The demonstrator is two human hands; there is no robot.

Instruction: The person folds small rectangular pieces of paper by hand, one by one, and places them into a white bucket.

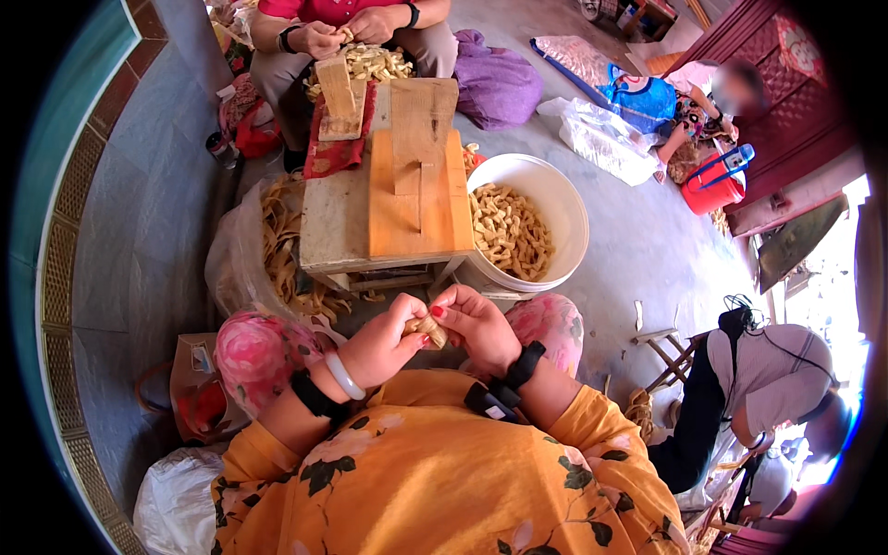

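The near edge of the worktop (331, 227) is ahead of both hands, with a gap between. At its right side stands the white bucket (572, 213), and at its left the clear bag (236, 250); beyond the bucket the grey floor (638, 250) stretches to the right. The left hand (379, 344) and the right hand (479, 331) are close together, both pinching the small tan piece (427, 331), which is between their fingertips.

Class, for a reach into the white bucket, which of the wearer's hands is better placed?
Probably the right hand: it is nearer the white bucket, while the left hand lies farther off. Both hold the tan piece.
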